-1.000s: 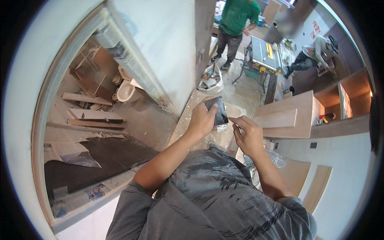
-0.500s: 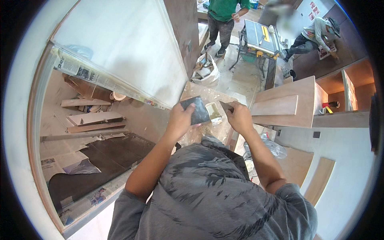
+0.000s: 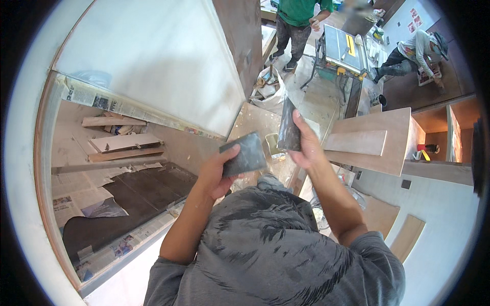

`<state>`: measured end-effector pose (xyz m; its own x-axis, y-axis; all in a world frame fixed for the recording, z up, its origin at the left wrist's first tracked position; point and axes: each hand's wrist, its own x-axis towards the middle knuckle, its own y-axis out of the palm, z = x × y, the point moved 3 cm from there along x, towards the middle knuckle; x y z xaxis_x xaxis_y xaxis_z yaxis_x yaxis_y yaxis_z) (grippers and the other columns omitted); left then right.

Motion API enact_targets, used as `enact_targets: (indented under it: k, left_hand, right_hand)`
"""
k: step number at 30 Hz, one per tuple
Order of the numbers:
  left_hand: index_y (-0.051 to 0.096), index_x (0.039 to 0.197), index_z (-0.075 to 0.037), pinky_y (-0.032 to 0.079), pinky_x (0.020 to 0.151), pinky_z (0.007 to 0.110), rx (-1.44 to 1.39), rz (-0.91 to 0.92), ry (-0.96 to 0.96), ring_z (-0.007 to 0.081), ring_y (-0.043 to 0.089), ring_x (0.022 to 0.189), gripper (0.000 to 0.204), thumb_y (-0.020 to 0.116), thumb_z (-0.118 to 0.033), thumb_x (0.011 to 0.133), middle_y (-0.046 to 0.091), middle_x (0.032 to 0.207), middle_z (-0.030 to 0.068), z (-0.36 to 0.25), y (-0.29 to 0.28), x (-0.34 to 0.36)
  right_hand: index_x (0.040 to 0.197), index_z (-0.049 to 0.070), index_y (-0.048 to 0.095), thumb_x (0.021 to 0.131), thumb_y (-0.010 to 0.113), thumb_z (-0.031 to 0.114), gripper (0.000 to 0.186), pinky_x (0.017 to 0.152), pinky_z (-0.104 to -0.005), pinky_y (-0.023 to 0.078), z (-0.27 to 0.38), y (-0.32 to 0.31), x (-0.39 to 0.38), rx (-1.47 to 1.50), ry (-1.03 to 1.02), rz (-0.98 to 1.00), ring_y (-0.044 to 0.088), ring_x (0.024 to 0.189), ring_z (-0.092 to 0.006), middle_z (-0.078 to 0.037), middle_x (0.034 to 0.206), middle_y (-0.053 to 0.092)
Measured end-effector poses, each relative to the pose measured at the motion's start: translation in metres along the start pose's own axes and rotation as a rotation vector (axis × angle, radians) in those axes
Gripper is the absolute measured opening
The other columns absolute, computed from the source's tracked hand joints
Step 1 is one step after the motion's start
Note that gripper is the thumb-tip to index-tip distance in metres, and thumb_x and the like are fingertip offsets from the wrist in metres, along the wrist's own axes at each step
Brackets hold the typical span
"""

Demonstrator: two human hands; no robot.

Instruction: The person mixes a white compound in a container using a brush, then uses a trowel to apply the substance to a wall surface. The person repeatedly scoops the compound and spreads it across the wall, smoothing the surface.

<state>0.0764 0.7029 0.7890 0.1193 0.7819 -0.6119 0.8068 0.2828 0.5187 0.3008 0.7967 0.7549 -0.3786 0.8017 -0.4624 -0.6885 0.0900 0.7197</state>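
Observation:
My left hand (image 3: 217, 175) is closed on a dark, flat, rectangular putty spreader (image 3: 245, 153) with whitish smears, thumb on top of its face. A second dark putty spreader (image 3: 289, 125) stands nearly upright in my right hand (image 3: 306, 140), the thumb along its edge and the other fingers mostly hidden behind it. The two spreaders are apart, in front of my chest. Between and below them is a pale container (image 3: 271, 142) with putty-like stuff in it, partly hidden by the right spreader. It rests on a stained board (image 3: 250, 118).
To the left, a white panel (image 3: 148, 56) edged with newspaper stands above a recess holding wood offcuts (image 3: 122, 143). Ahead are a debris sack (image 3: 268, 89), a table saw (image 3: 343, 48) and a standing person in green (image 3: 298, 25). Another person (image 3: 421, 53) crouches at far right, beyond a wooden cabinet (image 3: 367, 137).
My right hand has lifted its spreader up from by the container and turned its face into view. My left hand has shifted slightly down and left, tilting its spreader.

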Motion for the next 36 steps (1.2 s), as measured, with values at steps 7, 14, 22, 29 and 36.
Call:
enact_targets:
  k: [7, 14, 22, 29, 36]
  left_hand:
    - [0.062, 0.122, -0.005, 0.05, 0.05, 0.023, -0.257, 0.132, -0.048, 0.0113, 0.07, 0.082, 0.032, 0.067, -0.028, 0.101, 0.072, 0.098, 0.0026, -0.019, 0.019, -0.022]
    - [0.063, 0.121, -0.007, 0.052, 0.045, 0.021, -0.68, 0.566, 0.378, 0.0138, 0.069, 0.069, 0.022, 0.06, -0.022, 0.105, 0.071, 0.095, 0.0073, -0.084, 0.012, -0.068]
    - [0.069, 0.107, 0.0, 0.063, 0.049, 0.033, -0.574, 1.72, 1.054, 0.0262, 0.073, 0.059, 0.024, 0.058, -0.021, 0.107, 0.072, 0.077, 0.0212, -0.223, 0.075, -0.271]
    - [0.067, 0.109, 0.0, 0.064, 0.054, 0.03, -0.354, 1.98, 1.331, 0.0265, 0.072, 0.066, 0.016, 0.054, -0.008, 0.106, 0.071, 0.083, 0.0234, -0.228, 0.081, -0.331]
    - [0.065, 0.111, 0.0, 0.065, 0.056, 0.03, -0.255, 2.029, 1.137, 0.0276, 0.073, 0.068, 0.012, 0.055, -0.002, 0.104, 0.07, 0.086, 0.0246, -0.22, 0.067, -0.334]
  right_hand:
    - [0.126, 0.005, 0.059, 0.092, 0.078, 0.043, 0.054, 0.088, -0.0358, 0.057, -0.052, 0.016, -0.013, -0.25, 0.229, 0.18, 0.065, 0.094, -0.0176, -0.006, 0.106, 0.067]
    - [0.127, 0.005, 0.061, 0.089, 0.078, 0.012, 0.042, 0.089, -0.0321, 0.056, -0.02, 0.067, -0.026, -0.249, 0.038, 0.178, 0.066, 0.099, -0.0138, -0.005, 0.108, 0.068]
    - [0.141, 0.003, 0.05, 0.094, 0.075, 0.011, 0.053, 0.082, -0.0309, 0.056, -0.095, 0.219, -0.06, -0.19, 0.006, 0.363, 0.063, 0.109, -0.014, -0.006, 0.119, 0.068]
    - [0.15, -0.002, 0.041, 0.096, 0.074, 0.012, 0.065, 0.097, -0.0383, 0.055, -0.161, 0.266, -0.095, -0.276, 0.273, 0.575, 0.063, 0.118, -0.0274, -0.016, 0.137, 0.059]
    - [0.147, -0.006, 0.04, 0.095, 0.073, 0.008, 0.062, 0.095, -0.0393, 0.057, -0.175, 0.265, -0.084, -0.55, 0.192, 0.608, 0.065, 0.115, -0.0267, -0.018, 0.13, 0.062]
